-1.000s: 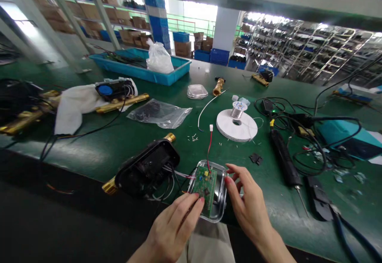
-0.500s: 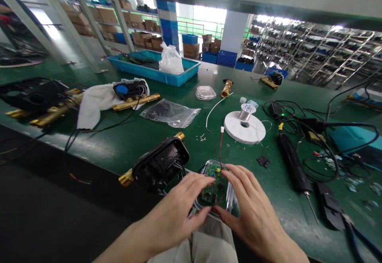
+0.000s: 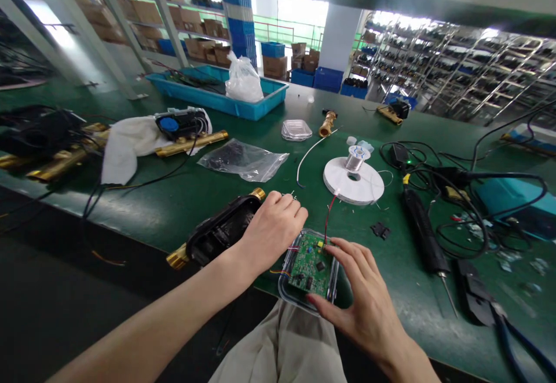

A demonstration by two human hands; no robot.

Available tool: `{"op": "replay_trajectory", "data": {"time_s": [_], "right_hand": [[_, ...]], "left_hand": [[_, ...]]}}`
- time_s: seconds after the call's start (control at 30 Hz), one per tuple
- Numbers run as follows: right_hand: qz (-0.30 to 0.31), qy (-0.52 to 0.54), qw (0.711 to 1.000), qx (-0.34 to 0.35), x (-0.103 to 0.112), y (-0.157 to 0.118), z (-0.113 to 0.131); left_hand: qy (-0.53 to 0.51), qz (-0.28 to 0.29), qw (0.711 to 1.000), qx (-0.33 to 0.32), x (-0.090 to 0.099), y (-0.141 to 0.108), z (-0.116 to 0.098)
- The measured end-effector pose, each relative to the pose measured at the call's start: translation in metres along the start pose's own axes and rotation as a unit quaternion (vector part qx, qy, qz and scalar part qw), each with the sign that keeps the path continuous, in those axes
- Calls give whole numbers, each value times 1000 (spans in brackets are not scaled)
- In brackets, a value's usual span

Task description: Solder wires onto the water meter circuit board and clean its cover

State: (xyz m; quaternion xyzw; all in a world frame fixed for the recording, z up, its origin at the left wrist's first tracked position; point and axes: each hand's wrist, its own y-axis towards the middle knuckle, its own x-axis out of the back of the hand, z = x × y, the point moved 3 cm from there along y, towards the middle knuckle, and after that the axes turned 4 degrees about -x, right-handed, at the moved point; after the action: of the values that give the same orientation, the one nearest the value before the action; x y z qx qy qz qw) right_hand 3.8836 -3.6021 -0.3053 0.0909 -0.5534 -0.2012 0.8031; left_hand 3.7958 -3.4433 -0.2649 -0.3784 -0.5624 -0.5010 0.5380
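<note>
A green circuit board [image 3: 311, 264] sits in a clear plastic case [image 3: 299, 300] at the table's front edge. My right hand [image 3: 365, 296] grips it from the right, thumb at the near edge and fingers at the far right corner. Red, yellow and dark wires leave the board; one red lead [image 3: 329, 218] points away from me. Curled over the small pale screws or pins [image 3: 293, 193], my left hand [image 3: 278, 223] has its fingertips hidden, so what they pinch does not show. Under its wrist lies a black housing [image 3: 217, 229] with brass pipe ends.
A white reel [image 3: 369, 183] carries a solder spool [image 3: 357, 158]. To the right lie a soldering iron [image 3: 423, 232], wire strippers [image 3: 475, 296] and tangled cables. A plastic bag [image 3: 245, 160], clear covers [image 3: 296, 129] and a blue tray [image 3: 256, 109] are farther back.
My left hand has left the board's left side and moved up and away to the small pale pieces, fingers now curled. My right hand stays on the board. The red lead has swung slightly right.
</note>
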Motion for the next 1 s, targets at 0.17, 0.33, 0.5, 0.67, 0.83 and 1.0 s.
{"op": "replay_trajectory", "data": {"time_s": [0.17,0.33,0.5,0.67,0.83,1.0], "right_hand": [[20,27,999,-21,-9,-2,-9],[24,36,999,-22,-15,-3,-16],[25,40,999,-27,-18,-3,-17],[50,48,997,-19,-19,-4,-19],[58,37,998,-10,-20,-3,-20],[70,35,997,11,-21,-2,-22]], "left_hand": [[-104,-165,981,12,4,-26,-13],[-182,-240,953,-37,-35,-86,-39],[-117,-248,961,-35,-70,-110,-54],[-142,-233,962,-18,-69,-116,-59],[-168,-224,960,-3,-62,-116,-56],[-242,-168,955,-25,-63,-113,-51]]}}
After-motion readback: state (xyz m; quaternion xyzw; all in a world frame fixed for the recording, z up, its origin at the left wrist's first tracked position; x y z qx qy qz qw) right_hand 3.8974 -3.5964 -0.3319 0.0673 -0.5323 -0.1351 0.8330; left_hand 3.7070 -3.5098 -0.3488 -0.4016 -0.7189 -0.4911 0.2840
